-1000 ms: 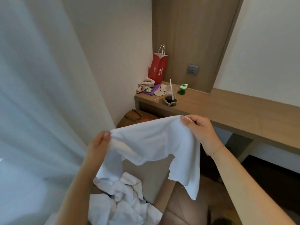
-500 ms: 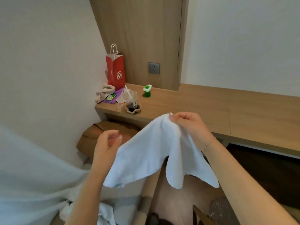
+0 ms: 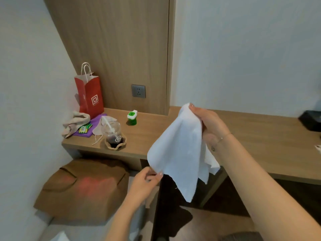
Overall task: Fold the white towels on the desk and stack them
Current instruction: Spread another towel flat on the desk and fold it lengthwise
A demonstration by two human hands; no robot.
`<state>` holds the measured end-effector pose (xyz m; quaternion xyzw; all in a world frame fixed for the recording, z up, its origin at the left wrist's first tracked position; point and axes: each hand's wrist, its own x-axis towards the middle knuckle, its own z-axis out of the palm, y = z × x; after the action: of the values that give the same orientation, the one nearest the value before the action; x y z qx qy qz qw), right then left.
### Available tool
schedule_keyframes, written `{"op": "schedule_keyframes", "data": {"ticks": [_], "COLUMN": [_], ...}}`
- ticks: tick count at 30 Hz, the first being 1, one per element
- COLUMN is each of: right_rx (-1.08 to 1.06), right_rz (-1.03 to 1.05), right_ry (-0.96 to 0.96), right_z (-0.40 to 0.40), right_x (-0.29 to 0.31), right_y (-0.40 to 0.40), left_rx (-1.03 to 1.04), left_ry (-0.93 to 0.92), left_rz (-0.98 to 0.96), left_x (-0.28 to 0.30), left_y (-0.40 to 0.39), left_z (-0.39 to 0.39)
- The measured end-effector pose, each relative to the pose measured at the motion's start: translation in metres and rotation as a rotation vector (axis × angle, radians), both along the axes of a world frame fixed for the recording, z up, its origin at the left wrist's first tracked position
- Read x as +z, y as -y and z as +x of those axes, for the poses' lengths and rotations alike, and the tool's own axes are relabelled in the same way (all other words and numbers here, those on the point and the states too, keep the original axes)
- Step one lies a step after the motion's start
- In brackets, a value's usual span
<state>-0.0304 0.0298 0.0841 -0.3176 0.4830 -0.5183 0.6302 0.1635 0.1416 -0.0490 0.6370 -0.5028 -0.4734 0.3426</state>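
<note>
A white towel (image 3: 180, 150) hangs in the air in front of the wooden desk (image 3: 251, 134). My right hand (image 3: 210, 122) grips its top corner above the desk's front part. My left hand (image 3: 144, 185) is lower and to the left, pinching the towel's lower left edge between thumb and fingers. The rest of the cloth droops down past the desk edge. A scrap of white cloth (image 3: 60, 237) shows at the bottom left edge.
At the desk's left end stand a red paper bag (image 3: 90, 96), a beige cloth (image 3: 74, 122), a purple item (image 3: 86, 127), a plastic cup with a straw (image 3: 113, 136) and a small green bottle (image 3: 132, 117). A brown paper bag (image 3: 81, 186) sits below. A dark object (image 3: 311, 121) lies far right.
The view has swung right, off the curtain and the towel pile. My right hand lifted its corner up and right over the desk; my left hand dropped to the towel's lower edge.
</note>
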Motion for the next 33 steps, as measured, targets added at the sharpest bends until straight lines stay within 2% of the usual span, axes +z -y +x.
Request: {"op": "schedule_keyframes", "data": {"ticks": [4,8,10,16,19,22,28,31,33], "right_rx": [-0.107,-0.205,-0.242,-0.027,0.154,0.185,0.3,0.287,0.222], "right_rz": [0.015,0.033,0.049,0.078,0.064,-0.053,-0.261,-0.325,-0.357], "right_ry": [0.033,0.005,-0.038,-0.141,-0.32,-0.468,-0.485,-0.629,-0.719], "right_z": [-0.013,-0.03,-0.035,-0.029,-0.027,-0.032,-0.02,-0.002,0.006], "right_x": [-0.007,-0.028,-0.036,-0.066,-0.085,-0.098,-0.123,-0.135,-0.141], "right_y": [0.033,0.063,0.076,0.12,0.13,0.125,0.098,0.107,0.12], "left_rx": [0.096,0.155,0.208,0.322,0.354,0.372,0.405,0.381,0.374], "left_ry": [-0.087,-0.28,-0.319,-0.474,-0.57,-0.541,-0.586,-0.606,-0.523], "left_rz": [-0.127,-0.121,-0.134,-0.119,-0.083,-0.098,-0.081,-0.093,-0.123], "left_x": [-0.004,0.011,0.021,0.053,0.069,0.08,0.095,0.103,0.108], "left_y": [0.026,0.051,0.064,0.129,0.168,0.206,0.266,0.283,0.292], "left_z": [0.0,0.009,0.016,0.009,-0.005,-0.02,-0.048,-0.056,-0.054]}}
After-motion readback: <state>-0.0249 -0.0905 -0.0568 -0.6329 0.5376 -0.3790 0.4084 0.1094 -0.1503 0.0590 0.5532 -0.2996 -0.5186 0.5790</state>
